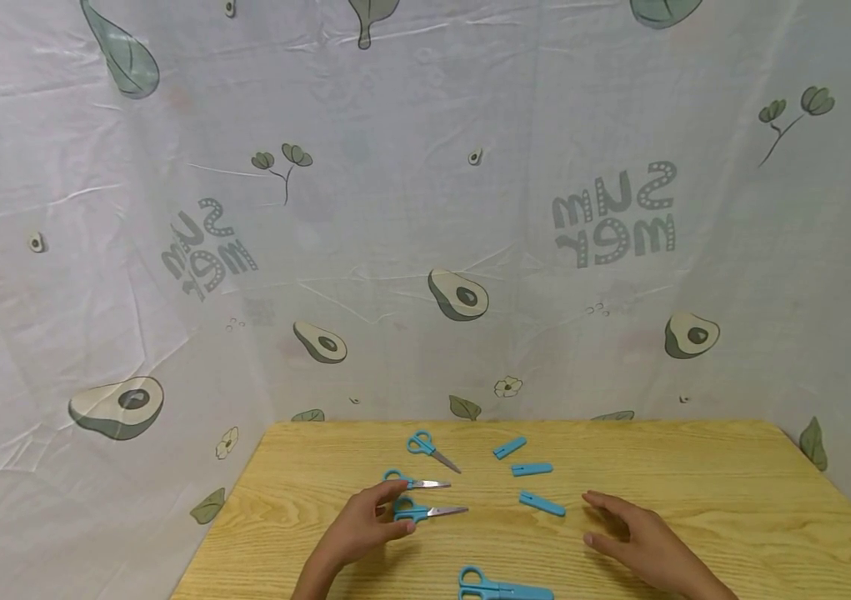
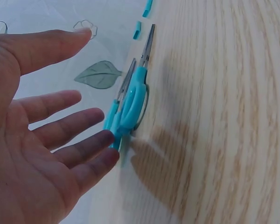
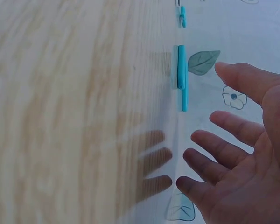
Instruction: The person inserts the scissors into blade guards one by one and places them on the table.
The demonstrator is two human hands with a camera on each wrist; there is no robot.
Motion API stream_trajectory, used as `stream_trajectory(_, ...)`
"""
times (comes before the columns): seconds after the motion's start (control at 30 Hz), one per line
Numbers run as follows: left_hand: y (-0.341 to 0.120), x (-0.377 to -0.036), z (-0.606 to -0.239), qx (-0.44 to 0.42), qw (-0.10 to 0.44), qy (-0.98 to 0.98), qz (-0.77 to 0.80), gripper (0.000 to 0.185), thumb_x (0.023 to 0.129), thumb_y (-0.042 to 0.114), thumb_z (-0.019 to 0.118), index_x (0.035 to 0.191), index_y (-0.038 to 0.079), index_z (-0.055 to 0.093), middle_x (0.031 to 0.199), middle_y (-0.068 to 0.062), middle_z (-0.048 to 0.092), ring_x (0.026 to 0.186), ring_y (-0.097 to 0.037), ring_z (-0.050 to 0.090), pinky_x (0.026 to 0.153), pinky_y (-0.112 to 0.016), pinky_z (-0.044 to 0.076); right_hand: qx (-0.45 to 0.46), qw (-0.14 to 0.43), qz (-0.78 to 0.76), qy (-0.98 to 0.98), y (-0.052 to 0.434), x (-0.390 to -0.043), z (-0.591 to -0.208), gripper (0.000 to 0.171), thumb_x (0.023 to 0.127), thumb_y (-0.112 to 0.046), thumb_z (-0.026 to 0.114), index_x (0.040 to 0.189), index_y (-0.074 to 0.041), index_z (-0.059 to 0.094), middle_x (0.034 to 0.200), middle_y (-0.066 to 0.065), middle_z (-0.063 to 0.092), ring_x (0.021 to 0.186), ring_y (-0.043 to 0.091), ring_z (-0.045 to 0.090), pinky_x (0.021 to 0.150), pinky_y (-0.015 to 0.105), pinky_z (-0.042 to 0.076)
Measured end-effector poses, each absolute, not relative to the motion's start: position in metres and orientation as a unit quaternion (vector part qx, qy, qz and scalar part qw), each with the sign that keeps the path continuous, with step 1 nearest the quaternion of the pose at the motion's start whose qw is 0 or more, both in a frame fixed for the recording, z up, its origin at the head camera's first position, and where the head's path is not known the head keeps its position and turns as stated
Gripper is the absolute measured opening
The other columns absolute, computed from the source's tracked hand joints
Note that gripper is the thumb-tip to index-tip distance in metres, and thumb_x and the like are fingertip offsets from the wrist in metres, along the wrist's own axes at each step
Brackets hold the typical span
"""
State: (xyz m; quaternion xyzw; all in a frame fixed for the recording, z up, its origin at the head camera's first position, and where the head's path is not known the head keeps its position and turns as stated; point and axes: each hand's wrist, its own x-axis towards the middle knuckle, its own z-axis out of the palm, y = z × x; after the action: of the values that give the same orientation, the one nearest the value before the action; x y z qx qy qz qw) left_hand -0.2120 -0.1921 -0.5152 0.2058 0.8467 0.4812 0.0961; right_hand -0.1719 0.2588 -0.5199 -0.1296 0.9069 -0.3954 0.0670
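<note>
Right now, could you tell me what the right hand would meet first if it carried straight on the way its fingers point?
Probably the nearest blue cap: the right hand points its open fingers toward it, just short; depth is uncertain.

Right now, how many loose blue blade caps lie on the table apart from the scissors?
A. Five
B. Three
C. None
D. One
B: three separate blue caps lie in a loose column right of centre, the far one, the middle one and the near one, just ahead of the open right hand.
</note>
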Motion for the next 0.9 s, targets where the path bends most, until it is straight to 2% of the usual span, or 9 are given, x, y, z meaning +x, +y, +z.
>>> stream_trajectory(0.17, -0.195, -0.215, -0.522, 0.217, 0.101, 0.848, 0.473, 0.071, 0.098, 0.028, 0.081, 0.156, -0.003, 0.052, 0.158, -0.033, 0.051, 0.145, -0.061, 0.046, 0.113, -0.073, 0.045, -0.109, 0.081, -0.415, 0.900, 0.258, -0.173, -0.521, 0.069, 0.100, -0.034, 0.077, 0.154, 0.003, 0.053, 0.157, 0.033, 0.052, 0.143, 0.058, 0.050, 0.108, 0.065, 0.053)
stream_trajectory(0.27, -0.198, -0.221, -0.530, 0.215, 0.105, 0.867, 0.437, 0.079, 0.097, 0.045, 0.080, 0.160, 0.008, 0.050, 0.162, -0.026, 0.051, 0.149, -0.056, 0.045, 0.117, -0.071, 0.043, -0.109, 0.079, -0.415, 0.900, 0.258, -0.173, -0.521, 0.070, 0.100, -0.033, 0.077, 0.154, 0.003, 0.053, 0.157, 0.033, 0.052, 0.143, 0.058, 0.050, 0.108, 0.067, 0.052)
stream_trajectory(0.37, -0.199, -0.224, -0.535, 0.217, 0.105, 0.882, 0.404, 0.083, 0.096, 0.055, 0.078, 0.162, 0.014, 0.049, 0.162, -0.021, 0.052, 0.150, -0.053, 0.046, 0.118, -0.069, 0.043, -0.114, 0.074, -0.409, 0.902, 0.258, -0.173, -0.520, 0.070, 0.100, -0.035, 0.077, 0.153, 0.003, 0.054, 0.156, 0.032, 0.053, 0.143, 0.058, 0.050, 0.107, 0.068, 0.052)
stream_trajectory(0.53, -0.194, -0.221, -0.527, 0.217, 0.109, 0.871, 0.428, 0.078, 0.097, 0.040, 0.082, 0.160, 0.005, 0.050, 0.161, -0.027, 0.051, 0.149, -0.059, 0.042, 0.117, -0.076, 0.038, -0.133, 0.065, -0.395, 0.907, 0.258, -0.172, -0.520, 0.071, 0.100, -0.036, 0.077, 0.154, 0.005, 0.053, 0.156, 0.033, 0.053, 0.141, 0.059, 0.051, 0.106, 0.068, 0.053)
stream_trajectory(0.63, -0.192, -0.220, -0.524, 0.207, 0.114, 0.868, 0.438, 0.075, 0.096, 0.029, 0.083, 0.159, 0.005, 0.051, 0.162, -0.025, 0.050, 0.151, -0.059, 0.040, 0.119, -0.077, 0.036, -0.137, 0.061, -0.387, 0.910, 0.259, -0.173, -0.520, 0.073, 0.100, -0.036, 0.077, 0.154, 0.005, 0.052, 0.157, 0.033, 0.052, 0.142, 0.059, 0.051, 0.106, 0.068, 0.052)
stream_trajectory(0.77, -0.192, -0.221, -0.527, 0.212, 0.106, 0.873, 0.427, 0.073, 0.096, 0.026, 0.083, 0.159, 0.005, 0.051, 0.163, -0.023, 0.051, 0.152, -0.056, 0.041, 0.120, -0.075, 0.036, -0.129, 0.060, -0.385, 0.912, 0.259, -0.176, -0.521, 0.074, 0.099, -0.037, 0.077, 0.155, 0.003, 0.052, 0.159, 0.034, 0.049, 0.144, 0.059, 0.049, 0.108, 0.068, 0.051)
stream_trajectory(0.9, -0.191, -0.224, -0.531, 0.227, 0.091, 0.876, 0.415, 0.074, 0.096, 0.029, 0.083, 0.157, 0.003, 0.051, 0.162, -0.023, 0.051, 0.152, -0.055, 0.041, 0.121, -0.076, 0.034, -0.131, 0.064, -0.391, 0.909, 0.258, -0.179, -0.522, 0.074, 0.099, -0.036, 0.077, 0.156, 0.003, 0.051, 0.160, 0.035, 0.047, 0.145, 0.059, 0.046, 0.109, 0.069, 0.050)
